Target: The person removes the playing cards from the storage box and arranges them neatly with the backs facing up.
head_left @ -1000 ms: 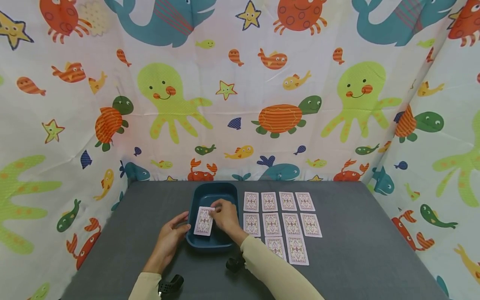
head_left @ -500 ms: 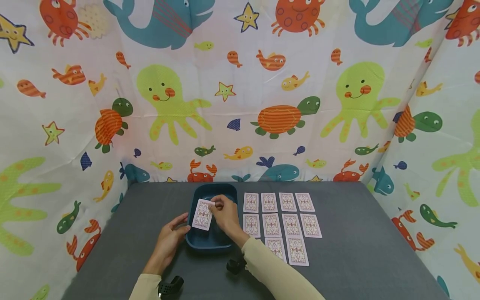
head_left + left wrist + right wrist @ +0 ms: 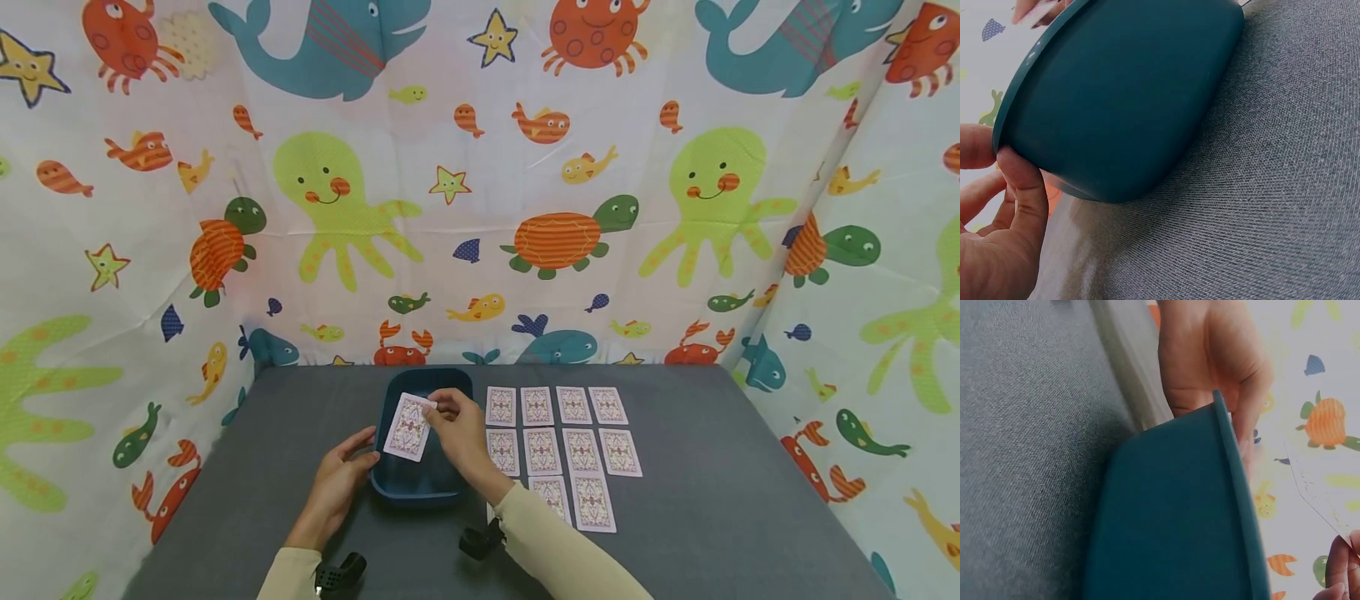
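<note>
In the head view a patterned playing card [image 3: 407, 435], back side up, is held above the dark blue plastic tub [image 3: 420, 498]. My right hand [image 3: 462, 435] pinches its upper right corner between thumb and fingers. At the left side of the tub, my left hand [image 3: 335, 482] grips the rim; the left wrist view shows its thumb [image 3: 1022, 172] on the outer wall. The right wrist view has the card [image 3: 1319, 494] in thin outline beyond the tub's rim, with the right fingertips [image 3: 1337, 565] at its edge. The card's face is hidden.
Several face-down cards [image 3: 542, 451] lie in rows on the grey table [image 3: 705, 500] to the right of the tub. The right forearm partly covers the lowest row. A curtain [image 3: 480, 233] printed with sea animals hangs behind and at both sides.
The right hand has raised the card from low in the tub, and has then shifted slightly right with it. The card has tilted. The left hand stays on the rim.
</note>
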